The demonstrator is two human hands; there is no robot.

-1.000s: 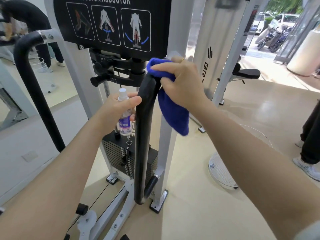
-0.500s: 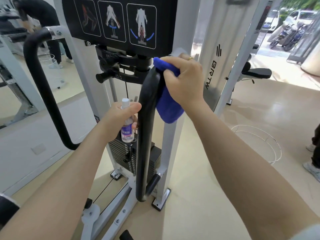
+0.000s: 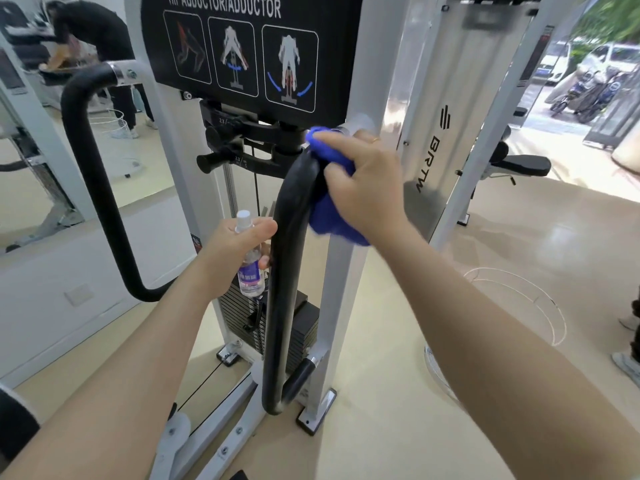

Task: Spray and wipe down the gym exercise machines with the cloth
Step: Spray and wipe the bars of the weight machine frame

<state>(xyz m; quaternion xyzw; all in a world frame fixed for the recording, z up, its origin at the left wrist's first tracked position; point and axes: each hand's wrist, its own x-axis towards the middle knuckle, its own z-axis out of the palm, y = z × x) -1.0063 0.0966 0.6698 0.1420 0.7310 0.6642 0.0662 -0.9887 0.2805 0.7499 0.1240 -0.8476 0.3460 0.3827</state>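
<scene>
Right hand (image 3: 363, 188) grips a bunched blue cloth (image 3: 334, 216), fingers curled, pressing it against the upper bend of the black padded handle bar (image 3: 287, 271) of the hip abductor/adductor machine (image 3: 339, 306). Left hand (image 3: 235, 247), lower and just left of the bar, is wrapped round a small clear spray bottle (image 3: 250, 271), held upright before the weight stack (image 3: 301, 334).

A bunched blue cloth (image 3: 331, 206) is pressed by the right hand (image 3: 363, 181) against the upper bend of a black padded handle (image 3: 287, 271) on the white hip abductor/adductor machine (image 3: 341, 306). The left hand (image 3: 232, 247), lower, grips a small clear spray bottle (image 3: 250, 271) upright, just left of the handle.
</scene>
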